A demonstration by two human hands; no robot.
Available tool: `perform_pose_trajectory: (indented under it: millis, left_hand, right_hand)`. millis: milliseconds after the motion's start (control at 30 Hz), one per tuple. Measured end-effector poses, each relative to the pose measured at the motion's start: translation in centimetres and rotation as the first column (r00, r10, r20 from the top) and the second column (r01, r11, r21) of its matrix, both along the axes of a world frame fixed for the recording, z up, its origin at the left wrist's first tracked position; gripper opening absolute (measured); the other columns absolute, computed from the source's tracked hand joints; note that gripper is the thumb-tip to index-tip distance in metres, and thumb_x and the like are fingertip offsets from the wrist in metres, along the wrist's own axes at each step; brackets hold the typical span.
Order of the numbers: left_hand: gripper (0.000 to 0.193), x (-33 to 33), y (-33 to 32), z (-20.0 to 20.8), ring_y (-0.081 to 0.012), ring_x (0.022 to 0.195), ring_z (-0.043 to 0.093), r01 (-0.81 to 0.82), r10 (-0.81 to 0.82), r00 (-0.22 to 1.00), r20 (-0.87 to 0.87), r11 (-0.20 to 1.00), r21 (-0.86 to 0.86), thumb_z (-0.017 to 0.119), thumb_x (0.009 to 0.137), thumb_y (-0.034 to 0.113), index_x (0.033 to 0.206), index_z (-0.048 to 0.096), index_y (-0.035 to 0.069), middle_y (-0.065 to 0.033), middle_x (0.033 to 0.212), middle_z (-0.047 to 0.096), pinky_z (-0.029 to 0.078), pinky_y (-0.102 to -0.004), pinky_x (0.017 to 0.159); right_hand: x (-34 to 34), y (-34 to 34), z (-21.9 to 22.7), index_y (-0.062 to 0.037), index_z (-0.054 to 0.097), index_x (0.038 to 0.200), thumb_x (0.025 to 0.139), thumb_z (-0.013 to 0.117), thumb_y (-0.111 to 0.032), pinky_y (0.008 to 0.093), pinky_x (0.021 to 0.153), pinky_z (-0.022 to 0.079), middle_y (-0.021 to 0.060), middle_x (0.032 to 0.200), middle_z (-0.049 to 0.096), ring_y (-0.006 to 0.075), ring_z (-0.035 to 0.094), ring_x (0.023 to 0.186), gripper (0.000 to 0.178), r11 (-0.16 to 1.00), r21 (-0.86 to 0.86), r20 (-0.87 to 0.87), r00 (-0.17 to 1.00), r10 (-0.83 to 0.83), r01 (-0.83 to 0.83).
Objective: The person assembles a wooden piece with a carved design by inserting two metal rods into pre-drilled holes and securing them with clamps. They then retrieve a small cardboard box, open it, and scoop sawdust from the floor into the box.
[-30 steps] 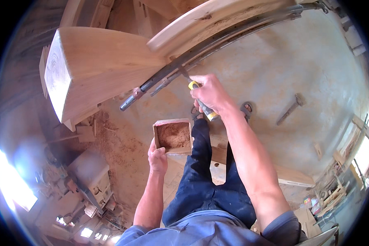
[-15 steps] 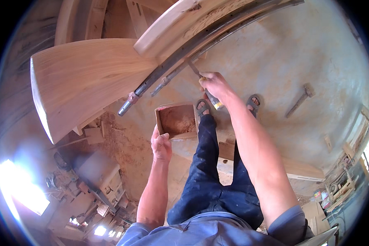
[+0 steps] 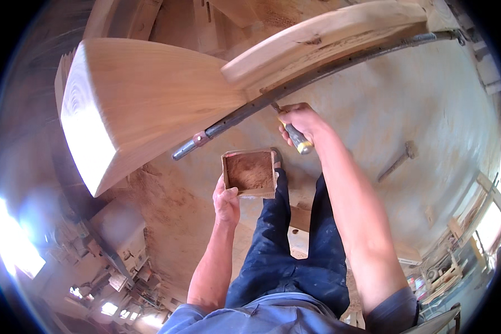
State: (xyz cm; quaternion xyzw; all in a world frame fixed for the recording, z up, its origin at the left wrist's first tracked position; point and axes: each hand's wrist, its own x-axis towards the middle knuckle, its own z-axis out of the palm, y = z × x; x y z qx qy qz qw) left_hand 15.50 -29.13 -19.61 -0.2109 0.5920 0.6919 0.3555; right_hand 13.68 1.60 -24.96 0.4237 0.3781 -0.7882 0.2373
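Note:
My left hand (image 3: 226,201) grips the lower left corner of a small open box (image 3: 245,193), fingers around its side and thumb at its rim. Fine brown sawdust (image 3: 250,171) lies inside it. My right hand (image 3: 300,121) is closed around a flat-bladed hand tool (image 3: 299,139) with a dark and yellow handle. Its narrow blade points up toward a long metal pipe clamp (image 3: 234,118); the tip is hard to make out against the pipe. Behind the clamp are a thick wooden board (image 3: 167,83) and a curved wooden piece (image 3: 323,36), meeting at a joint.
A hammer (image 3: 398,161) lies on the floor to the right. Below my legs is a pale wooden piece (image 3: 299,240). Wood scraps and tools (image 3: 128,261) clutter the lower left, with more pieces (image 3: 445,273) at the lower right. Sawdust covers parts of the floor.
The wood and clamp appear shifted right and lower as the view turned. The box has come closer beneath the clamp. My right hand keeps its hold, with the blade now nearer the pipe.

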Motion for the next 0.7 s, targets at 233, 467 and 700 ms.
perform_pose_trajectory:
  millis: [233,467,700]
  left_hand:
    - [0.081,-0.2,0.8,0.2,-0.0249,0.132,0.048,0.008,-0.006,0.999,-0.036,0.999,0.042,0.063,0.067,0.019,0.143,0.047,-0.004,-0.0122,0.138,0.056,0.03,-0.0393,0.116]
    - [0.079,0.4,1.2,0.1,-0.025,0.132,0.048,0.003,-0.001,0.999,-0.039,0.999,0.046,0.062,0.068,0.015,0.143,0.047,-0.003,-0.0115,0.139,0.056,0.031,-0.0377,0.115]
    - [0.079,0.2,2.9,-2.0,-0.0232,0.122,0.053,0.118,-0.138,0.984,-0.114,0.979,-0.169,0.064,0.068,0.008,0.144,0.045,-0.007,-0.0117,0.133,0.057,0.037,-0.0343,0.107]
  right_hand:
    - [2.8,-1.1,4.7,0.0003,0.056,0.131,0.096,0.059,-0.012,0.0307,0.041,0.048,0.0091,0.078,0.06,0.0151,0.058,0.055,0.037,0.989,-0.095,-0.079,0.989,-0.121,0.114]
    - [7.3,-1.7,6.7,0.0019,0.041,0.149,0.094,0.059,-0.011,0.0287,0.046,0.049,0.0092,0.081,0.06,0.0148,0.058,0.059,0.06,0.98,-0.115,-0.218,0.958,-0.185,0.163]
    - [17.3,-0.8,9.5,-0.0081,0.054,0.142,0.087,0.061,-0.01,0.0419,0.074,0.053,0.023,0.094,0.068,0.0322,0.067,0.082,0.056,0.704,0.672,-0.164,0.88,0.446,-0.231]
